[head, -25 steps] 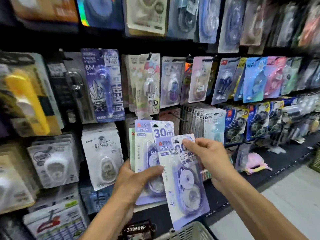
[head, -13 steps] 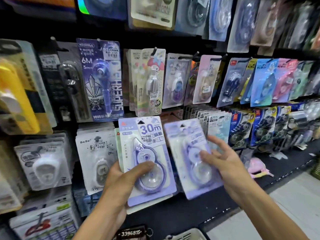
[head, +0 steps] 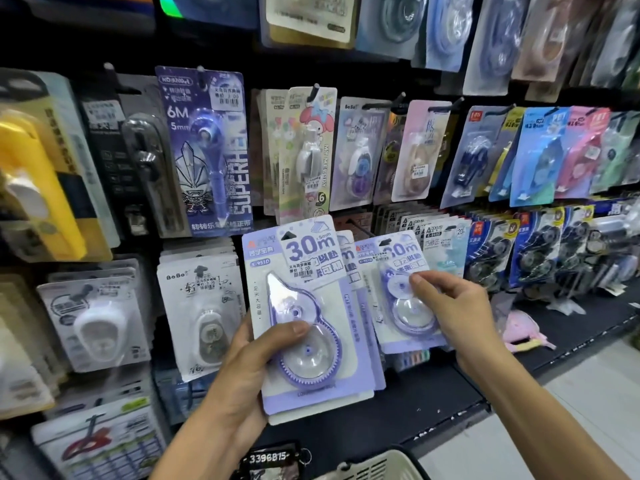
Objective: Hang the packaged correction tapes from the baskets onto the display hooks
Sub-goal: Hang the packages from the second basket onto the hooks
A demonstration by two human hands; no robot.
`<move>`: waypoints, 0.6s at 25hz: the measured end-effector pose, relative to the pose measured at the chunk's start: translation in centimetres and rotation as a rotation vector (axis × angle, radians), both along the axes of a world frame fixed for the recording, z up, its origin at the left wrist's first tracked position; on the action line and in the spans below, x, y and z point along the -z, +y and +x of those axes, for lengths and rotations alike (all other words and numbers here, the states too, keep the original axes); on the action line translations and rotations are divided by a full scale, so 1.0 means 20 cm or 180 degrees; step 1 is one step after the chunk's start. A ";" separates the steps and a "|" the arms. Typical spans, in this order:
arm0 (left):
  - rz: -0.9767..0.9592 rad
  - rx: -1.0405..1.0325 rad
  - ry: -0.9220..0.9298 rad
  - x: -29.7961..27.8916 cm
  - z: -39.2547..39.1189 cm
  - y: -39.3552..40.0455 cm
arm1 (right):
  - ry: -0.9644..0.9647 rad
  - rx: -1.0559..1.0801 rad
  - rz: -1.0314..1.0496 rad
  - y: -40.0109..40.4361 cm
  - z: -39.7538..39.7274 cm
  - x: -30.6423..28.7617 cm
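A dark wall of hooks (head: 313,93) holds rows of hanging packs. A purple pack (head: 204,147) with "6M" hangs at the upper left, and a yellow pack (head: 38,181) hangs far left. White packs (head: 202,306) hang lower down. Blue packs (head: 540,154) hang to the right. Below runs a black shelf (head: 398,420), and a pink thing (head: 523,329) lies on it.

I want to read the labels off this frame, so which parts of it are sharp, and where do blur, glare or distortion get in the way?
Head view: sharp on the stack of purple packs that the left hand holds; the single pack in the right hand is slightly smeared; glare whitens the blisters; edges blur and bow outward; the upper left is dark.
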State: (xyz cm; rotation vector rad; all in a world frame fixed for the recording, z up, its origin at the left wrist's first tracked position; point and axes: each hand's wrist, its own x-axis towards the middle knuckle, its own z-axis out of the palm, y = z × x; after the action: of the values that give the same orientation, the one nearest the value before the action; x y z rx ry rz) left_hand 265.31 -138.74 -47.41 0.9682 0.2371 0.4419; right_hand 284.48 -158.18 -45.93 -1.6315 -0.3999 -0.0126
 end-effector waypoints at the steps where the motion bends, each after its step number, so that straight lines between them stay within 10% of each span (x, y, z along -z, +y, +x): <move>1: -0.0060 0.0045 0.0011 0.00 -0.01 0.00 | 0.0018 -0.0085 -0.0178 0.02 0.00 -0.01; 9: -0.0446 -0.0082 -0.0039 0.01 0.03 -0.01 | 0.0911 -0.2365 -0.0385 0.08 -0.26 0.02; 15: -0.0456 -0.0126 -0.0029 0.00 0.03 -0.02 | 0.0954 -0.0576 0.0326 0.03 -0.20 0.05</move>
State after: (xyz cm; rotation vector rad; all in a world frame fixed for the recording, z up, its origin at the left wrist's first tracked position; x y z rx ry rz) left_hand 265.95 -139.08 -47.34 0.8222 0.2764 0.4593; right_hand 280.55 -157.50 -46.83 -1.4632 -0.3085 0.3388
